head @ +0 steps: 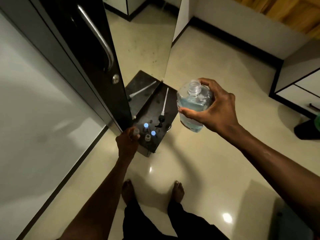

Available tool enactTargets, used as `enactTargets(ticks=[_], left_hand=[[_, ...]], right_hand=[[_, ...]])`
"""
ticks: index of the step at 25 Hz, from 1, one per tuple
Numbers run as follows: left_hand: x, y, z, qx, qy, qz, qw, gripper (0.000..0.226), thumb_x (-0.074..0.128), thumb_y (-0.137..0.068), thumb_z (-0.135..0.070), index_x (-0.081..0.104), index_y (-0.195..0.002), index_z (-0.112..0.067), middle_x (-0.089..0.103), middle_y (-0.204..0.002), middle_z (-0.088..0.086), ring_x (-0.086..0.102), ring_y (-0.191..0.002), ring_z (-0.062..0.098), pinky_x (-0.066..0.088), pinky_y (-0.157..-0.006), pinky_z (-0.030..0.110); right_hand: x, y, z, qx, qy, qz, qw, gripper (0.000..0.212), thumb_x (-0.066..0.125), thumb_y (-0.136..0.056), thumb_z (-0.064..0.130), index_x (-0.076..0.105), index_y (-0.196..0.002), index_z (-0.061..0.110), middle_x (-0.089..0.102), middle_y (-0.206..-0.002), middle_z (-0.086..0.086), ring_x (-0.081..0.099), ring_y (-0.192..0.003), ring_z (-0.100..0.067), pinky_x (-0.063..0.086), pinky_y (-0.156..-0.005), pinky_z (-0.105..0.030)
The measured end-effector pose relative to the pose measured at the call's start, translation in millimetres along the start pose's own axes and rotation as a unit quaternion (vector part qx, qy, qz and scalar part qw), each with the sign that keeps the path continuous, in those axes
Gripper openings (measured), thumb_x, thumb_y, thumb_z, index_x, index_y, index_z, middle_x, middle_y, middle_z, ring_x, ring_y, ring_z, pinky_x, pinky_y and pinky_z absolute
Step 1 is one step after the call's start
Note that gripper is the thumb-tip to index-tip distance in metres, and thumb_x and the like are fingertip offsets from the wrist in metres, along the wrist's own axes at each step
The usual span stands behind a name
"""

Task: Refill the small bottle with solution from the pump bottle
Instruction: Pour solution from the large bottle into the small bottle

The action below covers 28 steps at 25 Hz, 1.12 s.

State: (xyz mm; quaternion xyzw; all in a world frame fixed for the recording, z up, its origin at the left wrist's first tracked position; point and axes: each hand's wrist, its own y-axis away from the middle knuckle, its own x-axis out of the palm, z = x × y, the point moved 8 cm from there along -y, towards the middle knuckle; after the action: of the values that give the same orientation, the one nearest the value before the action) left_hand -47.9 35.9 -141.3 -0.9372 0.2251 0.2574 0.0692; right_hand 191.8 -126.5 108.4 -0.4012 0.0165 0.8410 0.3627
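Step in hand, by the look of it: lining up to pour. Grips the uncapped pump bottle [194, 108] in the right hand [220, 110], raised just past the right edge of the table [149, 110]. Holds the small bottle [136, 132] in the curled left hand [127, 142] at the near left corner. Next: bring mouth to mouth, tilt slowly, and expect spillage if misaligned.
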Motion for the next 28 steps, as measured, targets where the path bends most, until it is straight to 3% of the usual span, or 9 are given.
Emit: enactTargets(ticks=[3, 7, 11, 14, 16, 18, 22, 24, 28], left_hand=[[21.4, -5.8, 20.4, -0.007, -0.035, 0.026, 0.999, 0.006, 0.072, -0.093, -0.01, 0.071, -0.088, -0.007, 0.07, -0.074, 0.002, 0.059, -0.061, -0.002, 0.037, -0.059, 0.002], [34.0, -8.8, 34.0, 0.007, -0.054, 0.022, 0.998, 0.008, 0.07, -0.095, -0.012, 0.069, -0.088, -0.009, 0.067, -0.075, -0.004, 0.063, -0.066, 0.012, 0.035, -0.06, 0.002], [32.5, -6.7, 31.0, 0.013, -0.042, 0.021, 0.999, 0.002, 0.071, -0.094, -0.008, 0.07, -0.096, -0.007, 0.073, -0.078, 0.004, 0.065, -0.066, 0.015, 0.04, -0.058, 0.007], [21.9, 7.3, 28.5, 0.017, -0.028, 0.011, 0.999, 0.021, 0.074, -0.091, -0.004, 0.071, -0.111, -0.006, 0.074, -0.093, 0.0, 0.068, -0.08, 0.012, 0.042, -0.069, 0.006], [13.4, 23.6, 32.8, -0.007, 0.01, -0.014, 1.0, 0.019, 0.075, -0.088, -0.002, 0.072, -0.106, -0.008, 0.077, -0.094, 0.002, 0.073, -0.083, 0.015, 0.054, -0.068, 0.014], [12.9, 40.3, 25.8, -0.011, 0.022, -0.017, 1.0, 0.016, 0.078, -0.086, -0.007, 0.073, -0.1, -0.012, 0.077, -0.089, 0.0, 0.073, -0.078, 0.011, 0.063, -0.067, 0.033], [27.7, 49.0, 7.4, -0.02, -0.009, -0.006, 1.0, 0.037, 0.086, -0.08, -0.031, 0.074, -0.109, -0.013, 0.078, -0.102, -0.001, 0.071, -0.089, 0.008, 0.059, -0.077, 0.025], [38.2, 46.1, 10.1, -0.039, -0.02, 0.0, 0.999, 0.043, 0.082, -0.081, -0.043, 0.072, -0.114, -0.017, 0.078, -0.107, -0.002, 0.073, -0.096, 0.012, 0.06, -0.085, 0.032], [45.2, 42.8, 6.0, -0.059, 0.011, -0.017, 0.998, 0.031, 0.079, -0.087, -0.036, 0.073, -0.108, -0.013, 0.078, -0.102, 0.0, 0.074, -0.091, 0.013, 0.06, -0.083, 0.04]], right_hand=[[6.0, 7.6, -6.1, -0.008, -0.015, 0.005, 1.0, 0.078, 0.098, -0.062, 0.043, 0.063, -0.127, 0.018, 0.07, -0.114, 0.014, 0.068, -0.099, 0.003, 0.057, -0.094, -0.031], [8.4, 15.0, -8.8, -0.009, -0.024, 0.008, 1.0, 0.076, 0.099, -0.061, 0.04, 0.064, -0.125, 0.017, 0.071, -0.11, 0.015, 0.066, -0.097, 0.007, 0.053, -0.09, -0.015], [10.5, 22.3, -10.9, 0.002, -0.032, 0.01, 0.999, 0.077, 0.099, -0.06, 0.038, 0.064, -0.126, 0.019, 0.071, -0.108, 0.016, 0.068, -0.096, 0.003, 0.054, -0.089, -0.016], [11.0, 27.1, -8.0, -0.003, -0.033, 0.007, 0.999, 0.077, 0.1, -0.06, 0.038, 0.064, -0.126, 0.018, 0.071, -0.109, 0.015, 0.068, -0.096, 0.003, 0.054, -0.089, -0.017], [11.1, 31.0, -7.1, 0.001, -0.037, 0.003, 0.999, 0.077, 0.1, -0.06, 0.039, 0.065, -0.125, 0.019, 0.07, -0.108, 0.018, 0.067, -0.095, 0.006, 0.053, -0.089, -0.016], [10.2, 34.9, -6.1, 0.003, -0.038, 0.001, 0.999, 0.077, 0.099, -0.06, 0.04, 0.065, -0.125, 0.019, 0.07, -0.109, 0.018, 0.067, -0.096, 0.005, 0.054, -0.09, -0.017], [14.2, 41.8, -7.6, 0.006, -0.036, 0.01, 0.999, 0.077, 0.099, -0.06, 0.042, 0.064, -0.125, 0.02, 0.069, -0.111, 0.019, 0.066, -0.097, 0.004, 0.054, -0.091, -0.018], [16.2, 44.8, -10.2, 0.009, -0.032, 0.017, 0.999, 0.077, 0.099, -0.06, 0.042, 0.064, -0.126, 0.021, 0.069, -0.111, 0.019, 0.066, -0.096, 0.005, 0.053, -0.09, -0.015], [15.6, 47.3, -16.2, 0.018, -0.031, 0.024, 0.999, 0.078, 0.099, -0.061, 0.041, 0.064, -0.127, 0.022, 0.07, -0.113, 0.016, 0.066, -0.097, 0.006, 0.05, -0.09, -0.01]])
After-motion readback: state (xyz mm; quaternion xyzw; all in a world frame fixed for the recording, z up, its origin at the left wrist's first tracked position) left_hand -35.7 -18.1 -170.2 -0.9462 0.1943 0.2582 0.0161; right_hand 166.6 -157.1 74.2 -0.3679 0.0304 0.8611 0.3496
